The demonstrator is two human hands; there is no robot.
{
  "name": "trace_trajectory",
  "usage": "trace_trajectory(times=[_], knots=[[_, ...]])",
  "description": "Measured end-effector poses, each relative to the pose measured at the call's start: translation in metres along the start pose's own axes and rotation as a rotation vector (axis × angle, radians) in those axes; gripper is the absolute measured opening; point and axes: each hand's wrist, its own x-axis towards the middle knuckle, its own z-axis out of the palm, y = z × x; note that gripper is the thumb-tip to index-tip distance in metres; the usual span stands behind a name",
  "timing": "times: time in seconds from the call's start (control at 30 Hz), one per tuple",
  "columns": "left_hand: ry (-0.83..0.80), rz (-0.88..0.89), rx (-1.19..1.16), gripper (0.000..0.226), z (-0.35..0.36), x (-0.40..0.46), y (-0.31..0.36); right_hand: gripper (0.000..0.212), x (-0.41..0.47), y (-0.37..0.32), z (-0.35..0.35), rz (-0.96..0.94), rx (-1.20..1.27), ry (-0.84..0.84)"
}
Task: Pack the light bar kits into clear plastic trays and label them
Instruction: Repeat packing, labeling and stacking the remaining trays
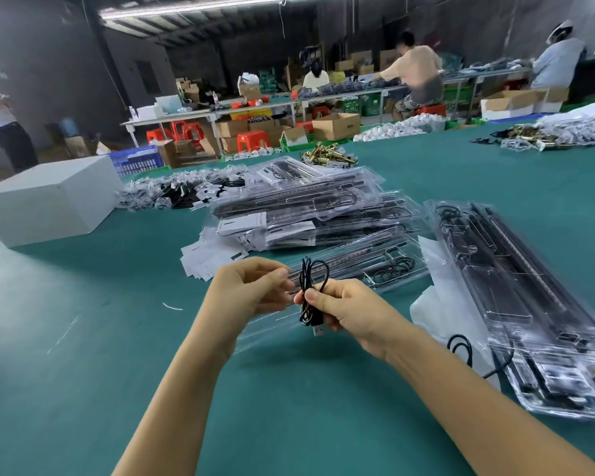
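Head view: white box (49, 197) at 10 o'clock on green bench (100, 338); left hand (251, 290) at centre, fingers curled, its grip pinching the coiled black USB cable (310, 293), right hand (344, 310) just beside at 3 o'clock, grip clenched round the same cable. Open clear tray (375, 266) lies just behind the hands at 12 o'clock, filled tray pile (306, 207) farther back, more packed trays (529, 304) at 3 o'clock.
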Motion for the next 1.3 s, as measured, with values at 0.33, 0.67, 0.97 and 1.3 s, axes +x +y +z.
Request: trace_trajectory(times=[0.33, 0.67, 0.97, 1.3], knots=[[-0.33, -0.066, 1.132, 0.07, -0.049, 0.004, -0.017, 0.024, 0.003, -0.001, -0.006, 0.049, 0.151, 0.09], [-0.295, 0.135, 1.056, 0.046, -0.038, 0.008, -0.019, 0.023, 0.003, -0.009, -0.02, -0.044, -0.055, 0.266], [-0.274, 0.282, 1.122, 0.035, -0.006, 0.009, -0.031, 0.039, 0.002, -0.017, -0.029, -0.149, -0.562, 0.388], [-0.249, 0.446, 1.13, 0.029, -0.002, 0.01, -0.036, 0.041, 0.002, -0.019, -0.044, -0.137, -0.703, 0.417]])
